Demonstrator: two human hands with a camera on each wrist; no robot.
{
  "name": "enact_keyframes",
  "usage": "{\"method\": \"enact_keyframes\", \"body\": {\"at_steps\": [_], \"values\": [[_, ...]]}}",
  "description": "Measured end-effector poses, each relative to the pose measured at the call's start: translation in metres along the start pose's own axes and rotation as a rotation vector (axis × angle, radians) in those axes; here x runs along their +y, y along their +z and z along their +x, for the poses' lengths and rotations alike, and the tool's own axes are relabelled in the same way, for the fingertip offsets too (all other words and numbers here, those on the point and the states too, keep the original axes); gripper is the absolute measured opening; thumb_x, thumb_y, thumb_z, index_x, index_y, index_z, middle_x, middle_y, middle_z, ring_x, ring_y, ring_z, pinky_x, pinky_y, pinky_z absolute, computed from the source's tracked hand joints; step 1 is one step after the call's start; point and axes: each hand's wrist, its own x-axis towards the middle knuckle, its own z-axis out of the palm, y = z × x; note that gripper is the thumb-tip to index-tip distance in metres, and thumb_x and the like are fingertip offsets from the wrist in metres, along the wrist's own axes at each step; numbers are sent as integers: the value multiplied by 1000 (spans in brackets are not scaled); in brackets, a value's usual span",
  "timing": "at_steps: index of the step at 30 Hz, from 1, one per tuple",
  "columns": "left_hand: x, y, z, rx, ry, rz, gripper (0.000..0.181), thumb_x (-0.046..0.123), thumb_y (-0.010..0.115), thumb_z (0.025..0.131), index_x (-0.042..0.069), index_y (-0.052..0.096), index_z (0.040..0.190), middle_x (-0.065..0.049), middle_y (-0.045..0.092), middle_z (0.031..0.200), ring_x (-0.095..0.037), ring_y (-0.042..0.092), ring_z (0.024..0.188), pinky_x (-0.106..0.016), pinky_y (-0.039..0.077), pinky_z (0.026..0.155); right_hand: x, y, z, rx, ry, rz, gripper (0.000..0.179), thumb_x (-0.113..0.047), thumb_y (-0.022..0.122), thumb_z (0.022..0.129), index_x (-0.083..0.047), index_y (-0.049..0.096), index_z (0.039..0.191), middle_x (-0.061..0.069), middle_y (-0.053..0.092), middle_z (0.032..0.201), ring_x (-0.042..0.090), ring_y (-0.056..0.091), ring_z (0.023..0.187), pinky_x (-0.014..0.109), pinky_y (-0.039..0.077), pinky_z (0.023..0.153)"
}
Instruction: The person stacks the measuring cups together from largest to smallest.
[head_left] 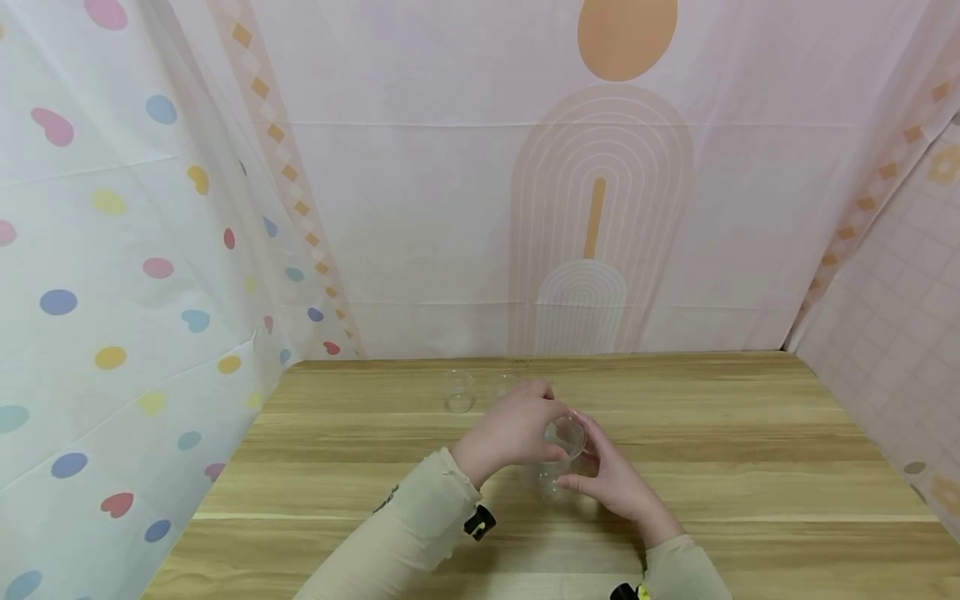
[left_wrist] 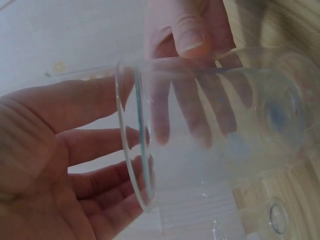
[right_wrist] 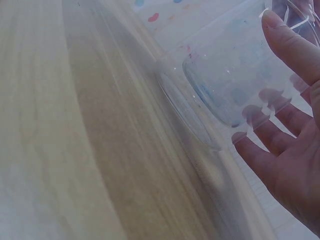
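Note:
Between my hands is a pair of clear cups, one nested in the other, with two rims lying close together in the left wrist view. My left hand (head_left: 517, 425) holds the inner cup (left_wrist: 141, 135) by its rim, thumb and fingers spread around it. Lower down, my right hand (head_left: 611, 479) curls around the side of the outer cup (right_wrist: 184, 107). Through the clear walls the right fingers (left_wrist: 192, 112) show. In the right wrist view, the inner cup's base sits a little above the outer cup's base, which is close over the wooden table (right_wrist: 100, 165).
Toward the back of the table stands another clear cup (head_left: 459, 393). A further clear cup (head_left: 506, 383) is partly hidden behind my left hand. Patterned cloth (head_left: 420, 208) hangs along the table's back edge and both sides.

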Motion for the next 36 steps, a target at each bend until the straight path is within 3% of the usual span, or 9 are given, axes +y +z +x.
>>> {"method": "enact_keyframes", "body": {"at_steps": [6, 14, 24, 28, 31, 33, 36], "values": [[-5, 3, 0, 24, 11, -69, 48, 33, 87, 74, 13, 73, 115, -2, 62, 105, -17, 55, 96, -30, 47, 82, -1, 0, -1, -3, -6, -5, 93, -8, 78, 84, -7, 20, 156, 25, 29, 155, 44, 39, 135, 36, 41, 105], [-7, 3, 0, 29, 23, -71, 48, 33, 88, 73, 14, 73, 115, 0, 60, 103, -16, 54, 94, -29, 47, 79, 0, -1, -1, -13, -38, -9, 88, -9, 76, 87, -4, 20, 155, 29, 29, 152, 48, 38, 134, 41, 41, 105], [-7, 5, 1, -8, 21, -15, 51, 32, 86, 75, 21, 71, 122, 0, 58, 101, -15, 51, 90, -27, 44, 72, 0, -2, -2, -24, -30, 3, 90, -9, 76, 86, -7, 19, 156, 25, 35, 152, 42, 35, 138, 24, 37, 105], [-8, 6, 0, 5, 37, -37, 49, 30, 85, 75, 19, 71, 121, -1, 60, 105, -15, 54, 92, -28, 47, 76, 1, -2, -2, -22, -42, 3, 90, -10, 77, 86, -7, 20, 156, 24, 35, 152, 42, 35, 138, 19, 36, 104], [-10, 7, -1, 41, 61, -69, 46, 29, 84, 77, 16, 72, 119, -3, 63, 109, -17, 57, 97, -31, 49, 83, 2, -1, -1, -20, -57, 11, 91, -9, 77, 85, -7, 20, 156, 24, 35, 153, 40, 35, 139, 19, 36, 104], [-12, 7, -2, 65, 76, -92, 44, 29, 83, 79, 13, 71, 119, -4, 65, 111, -19, 60, 100, -32, 50, 87, 3, -1, -1, -19, -72, 14, 92, -8, 77, 84, -6, 20, 156, 23, 35, 153, 32, 36, 139, 19, 36, 104], [-15, 8, -2, 96, 98, -115, 43, 28, 81, 81, 10, 70, 119, -5, 66, 113, -21, 61, 103, -34, 50, 91, 5, 0, 0, -15, -101, 9, 90, -6, 77, 84, -4, 21, 155, 25, 35, 152, 34, 37, 139, 20, 36, 105]]}}
